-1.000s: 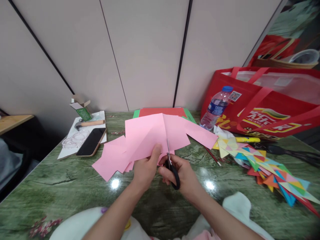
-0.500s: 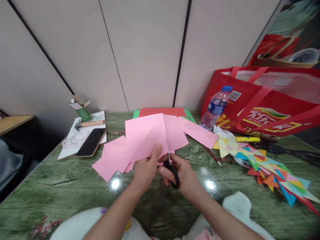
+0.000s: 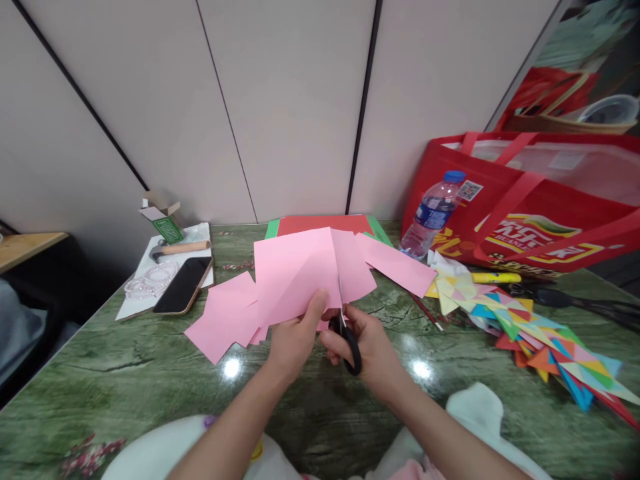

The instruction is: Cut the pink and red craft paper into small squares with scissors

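The pink sheet (image 3: 295,270), pinched in the left hand (image 3: 293,343) above the table (image 3: 165,380), has edged slightly right along with the scissors (image 3: 353,343) gripped by the right hand (image 3: 374,343), so cutting seems still under way.

One pair of scissors (image 3: 355,353), pink sheets (image 3: 295,267) too overlapped to count, one phone (image 3: 184,285), one hammer (image 3: 187,247), one green box (image 3: 171,229) near the table's (image 3: 150,393) far left corner, one bottle (image 3: 433,215), one bag (image 3: 595,205) toward its far right.
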The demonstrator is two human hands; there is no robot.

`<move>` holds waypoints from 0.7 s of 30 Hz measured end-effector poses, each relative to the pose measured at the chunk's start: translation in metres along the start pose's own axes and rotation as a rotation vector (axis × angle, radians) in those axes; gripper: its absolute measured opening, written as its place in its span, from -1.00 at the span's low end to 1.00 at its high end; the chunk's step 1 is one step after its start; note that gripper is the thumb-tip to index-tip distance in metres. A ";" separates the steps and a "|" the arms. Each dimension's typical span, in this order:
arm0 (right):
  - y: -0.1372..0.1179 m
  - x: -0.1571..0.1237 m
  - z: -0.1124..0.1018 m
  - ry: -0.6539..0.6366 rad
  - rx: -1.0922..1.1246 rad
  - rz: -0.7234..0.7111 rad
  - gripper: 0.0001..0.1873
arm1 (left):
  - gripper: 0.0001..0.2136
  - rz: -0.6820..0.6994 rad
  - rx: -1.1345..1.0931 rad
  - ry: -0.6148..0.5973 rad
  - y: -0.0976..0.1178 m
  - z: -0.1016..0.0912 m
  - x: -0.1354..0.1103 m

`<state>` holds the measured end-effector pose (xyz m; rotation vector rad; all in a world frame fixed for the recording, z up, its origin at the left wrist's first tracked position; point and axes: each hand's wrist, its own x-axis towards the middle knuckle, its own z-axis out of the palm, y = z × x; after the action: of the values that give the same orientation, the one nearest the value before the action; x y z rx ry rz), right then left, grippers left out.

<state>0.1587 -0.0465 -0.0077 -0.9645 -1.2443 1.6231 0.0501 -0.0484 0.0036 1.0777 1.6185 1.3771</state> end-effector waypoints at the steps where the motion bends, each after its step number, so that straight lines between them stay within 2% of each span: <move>1: 0.000 0.000 0.000 0.002 -0.002 -0.001 -0.62 | -0.65 -0.005 -0.022 -0.002 -0.001 0.001 0.000; 8: 0.000 -0.001 0.001 0.011 -0.028 -0.024 -0.67 | -0.71 0.052 -0.115 -0.006 -0.005 0.002 0.001; 13: 0.001 -0.001 0.000 0.010 -0.020 -0.027 -0.67 | -0.69 0.024 -0.153 -0.050 -0.006 0.002 0.001; 21: -0.001 -0.001 0.000 -0.001 -0.020 -0.019 -0.66 | -0.69 0.033 -0.236 -0.034 -0.009 0.004 0.003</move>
<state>0.1591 -0.0470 -0.0069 -0.9613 -1.2691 1.5990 0.0512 -0.0453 -0.0062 0.9856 1.3792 1.5194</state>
